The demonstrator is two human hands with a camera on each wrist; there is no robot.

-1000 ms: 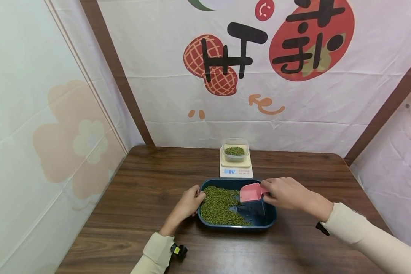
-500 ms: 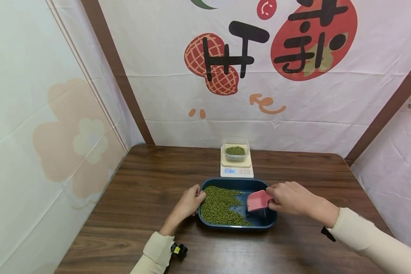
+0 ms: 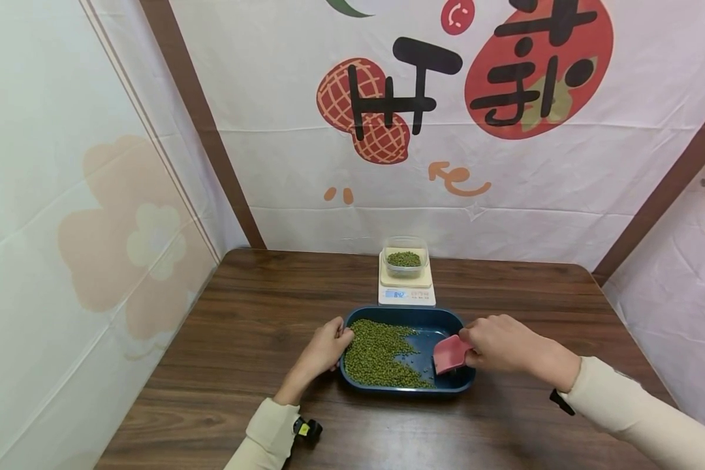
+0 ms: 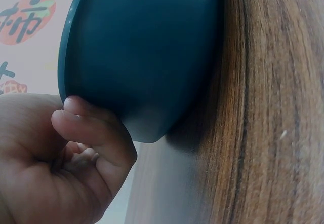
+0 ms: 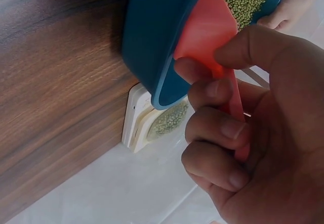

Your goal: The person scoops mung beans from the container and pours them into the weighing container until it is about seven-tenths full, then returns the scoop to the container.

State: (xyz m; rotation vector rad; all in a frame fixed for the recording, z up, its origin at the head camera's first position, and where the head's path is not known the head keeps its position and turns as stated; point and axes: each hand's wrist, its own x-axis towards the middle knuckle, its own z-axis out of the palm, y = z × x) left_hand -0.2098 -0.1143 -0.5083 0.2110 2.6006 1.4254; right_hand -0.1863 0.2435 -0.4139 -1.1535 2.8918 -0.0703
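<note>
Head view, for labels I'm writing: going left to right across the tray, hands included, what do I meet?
Left hand → beans → scoop → right hand.

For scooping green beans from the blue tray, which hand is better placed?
Probably the right hand: it grips the pink scoop over the barer end of the blue tray. The left hand holds the opposite end, beside the green beans, perhaps steadying it.
</note>
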